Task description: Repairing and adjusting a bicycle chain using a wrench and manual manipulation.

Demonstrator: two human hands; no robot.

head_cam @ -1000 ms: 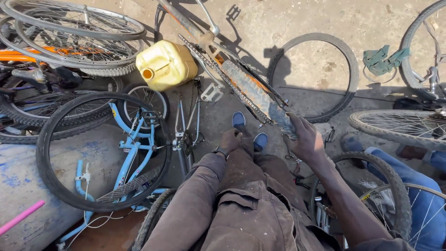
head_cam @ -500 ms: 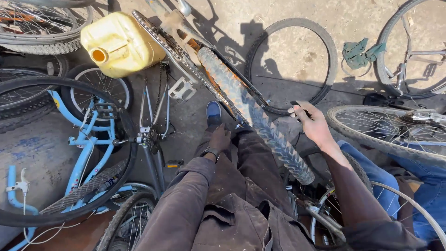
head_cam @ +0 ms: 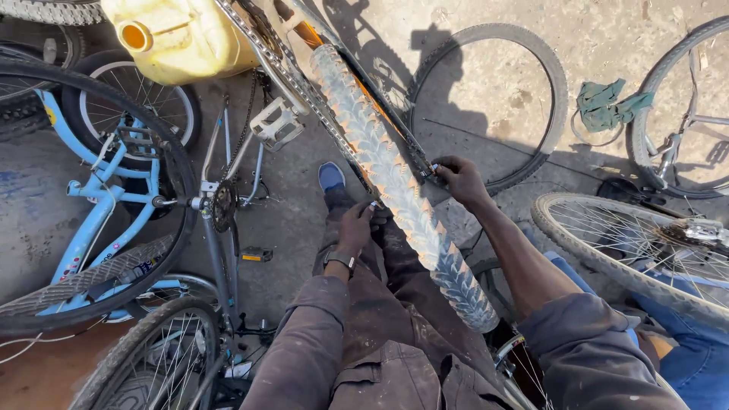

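Observation:
A knobby bicycle tyre [head_cam: 395,178] on its wheel runs up between my knees, from my lap toward the top of the view. My left hand [head_cam: 355,226] grips the wheel's left edge, fingers closed on the rim beside the tread. My right hand [head_cam: 458,179] is closed on the right edge of the same wheel, next to the frame tube. A wristwatch sits on my left wrist. I wear brown work trousers and a blue shoe [head_cam: 330,176].
A yellow jerrycan [head_cam: 178,38] lies at the top left. A light blue bicycle frame [head_cam: 99,212] and several wheels crowd the left. A loose tyre [head_cam: 524,106] lies on the concrete ahead, a green rag [head_cam: 604,102] beyond it, a spoked wheel [head_cam: 638,243] at right.
The view has tilted down and closer. The knobby wheel has come nearer between my knees, and both hands have closed on its two edges.

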